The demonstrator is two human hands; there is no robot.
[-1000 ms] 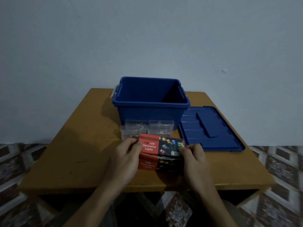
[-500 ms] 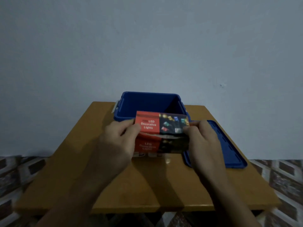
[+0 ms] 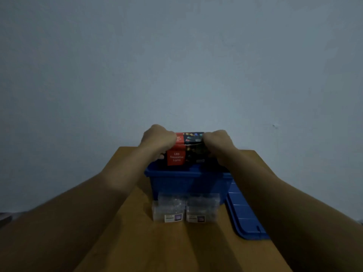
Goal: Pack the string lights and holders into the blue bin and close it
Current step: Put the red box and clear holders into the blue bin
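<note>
L hand (image 3: 158, 140), R hand (image 3: 216, 142) hold lights box (image 3: 176, 157); blue bin (image 3: 186, 183) interior hidden.

Bare tabletop (image 3: 172, 248) left of blue bin (image 3: 186, 183); clear packs (image 3: 186, 209) just before its front, lid (image 3: 243, 216) beside its right.

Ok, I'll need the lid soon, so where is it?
Head view: the blue lid lies flat on the table, right of the blue bin and the clear boxes.

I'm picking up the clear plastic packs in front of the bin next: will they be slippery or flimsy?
Probably light and a bit flimsy: the clear packs look thin-walled. Their smooth plastic may be slippery. Boxy and flat on the table, they seem unlikely to roll.
</note>
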